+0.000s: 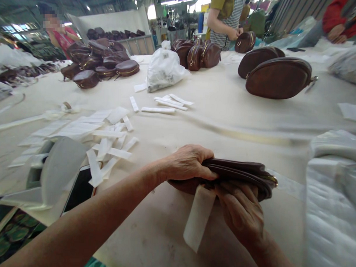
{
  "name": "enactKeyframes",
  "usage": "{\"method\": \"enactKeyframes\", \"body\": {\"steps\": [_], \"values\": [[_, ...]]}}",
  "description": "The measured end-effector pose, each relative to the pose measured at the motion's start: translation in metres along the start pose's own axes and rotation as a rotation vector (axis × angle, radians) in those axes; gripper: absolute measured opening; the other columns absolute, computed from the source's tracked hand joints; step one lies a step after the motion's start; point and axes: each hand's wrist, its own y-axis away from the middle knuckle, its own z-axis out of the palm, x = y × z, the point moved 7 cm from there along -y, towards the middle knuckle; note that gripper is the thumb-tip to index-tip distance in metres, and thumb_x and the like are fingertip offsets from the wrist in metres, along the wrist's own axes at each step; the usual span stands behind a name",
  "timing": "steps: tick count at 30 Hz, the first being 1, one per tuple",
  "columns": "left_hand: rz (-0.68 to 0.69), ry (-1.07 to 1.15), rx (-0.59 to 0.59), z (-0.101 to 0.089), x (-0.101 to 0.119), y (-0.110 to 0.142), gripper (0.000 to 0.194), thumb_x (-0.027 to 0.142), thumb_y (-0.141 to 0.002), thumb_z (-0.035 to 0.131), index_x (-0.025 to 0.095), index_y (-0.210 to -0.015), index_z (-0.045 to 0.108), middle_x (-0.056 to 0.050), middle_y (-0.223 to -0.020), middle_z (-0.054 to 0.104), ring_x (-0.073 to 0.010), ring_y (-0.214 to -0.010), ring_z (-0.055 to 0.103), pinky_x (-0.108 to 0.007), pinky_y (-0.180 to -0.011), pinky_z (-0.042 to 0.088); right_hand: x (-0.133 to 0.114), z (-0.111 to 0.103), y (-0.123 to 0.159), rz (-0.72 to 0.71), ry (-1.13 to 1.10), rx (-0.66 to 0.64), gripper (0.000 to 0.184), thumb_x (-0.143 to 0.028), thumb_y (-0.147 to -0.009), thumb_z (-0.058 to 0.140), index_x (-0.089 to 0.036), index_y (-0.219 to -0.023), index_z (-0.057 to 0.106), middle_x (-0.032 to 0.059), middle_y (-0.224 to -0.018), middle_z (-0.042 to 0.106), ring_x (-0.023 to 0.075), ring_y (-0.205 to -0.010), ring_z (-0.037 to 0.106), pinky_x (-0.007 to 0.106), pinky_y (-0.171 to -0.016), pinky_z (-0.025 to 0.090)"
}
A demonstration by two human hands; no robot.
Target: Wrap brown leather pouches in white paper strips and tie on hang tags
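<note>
A dark brown zipped leather bag (240, 168) lies on its side at the front of the table. My left hand (190, 162) grips its upper left edge, thumb against the side nearest me. Against the bag's near side is my right hand (241, 207), closed, its fingertips partly hidden by the leather. From between my two hands a white paper strip (200, 218) hangs down, its upper end at the bag. Whether the right fingers pinch the strip or the leather is hard to see. A gold zipper end shows at the bag's right tip.
White paper strips (108, 151) lie scattered at left, beside a grey tape dispenser (62, 164) and a phone (79, 187). Clear plastic bags (338, 198) are stacked at right. More brown bags (279, 77) stand farther back. A co-worker (225, 19) handles one across the table.
</note>
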Motion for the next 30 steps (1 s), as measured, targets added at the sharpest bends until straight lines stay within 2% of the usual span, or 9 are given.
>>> {"method": "enactKeyframes", "body": {"steps": [10,19,30], "values": [[-0.003,-0.009,-0.01,0.002,0.0041,0.0013,0.016,0.027,-0.07,0.064,0.014,-0.067,0.055,0.006,-0.059,0.05,-0.0091,-0.06,0.047,-0.017,-0.052,0.029,0.0012,-0.0008,-0.0015,-0.002,0.02,0.018,0.012,-0.008,-0.084,0.055,-0.014,-0.091,0.064,0.0093,-0.079,0.069,0.0213,-0.081,0.062,0.035,-0.077,0.046],[0.007,-0.034,-0.044,0.0044,0.0083,0.0014,0.017,0.024,-0.071,0.064,0.015,-0.065,0.051,0.006,-0.058,0.046,-0.0088,-0.059,0.045,-0.018,-0.051,0.028,0.0032,-0.0059,-0.0054,0.053,-0.044,0.01,0.017,-0.003,-0.083,0.055,-0.015,-0.093,0.061,0.0084,-0.08,0.067,0.0202,-0.081,0.061,0.034,-0.075,0.047],[-0.016,0.048,-0.027,0.005,0.001,0.0011,0.015,0.024,-0.069,0.064,0.014,-0.066,0.054,0.005,-0.059,0.049,-0.0094,-0.059,0.046,-0.017,-0.05,0.03,0.0024,-0.0059,-0.0096,0.061,-0.029,0.014,0.014,-0.004,-0.082,0.056,-0.015,-0.087,0.061,0.0068,-0.076,0.066,0.0189,-0.074,0.06,0.032,-0.072,0.047]]}}
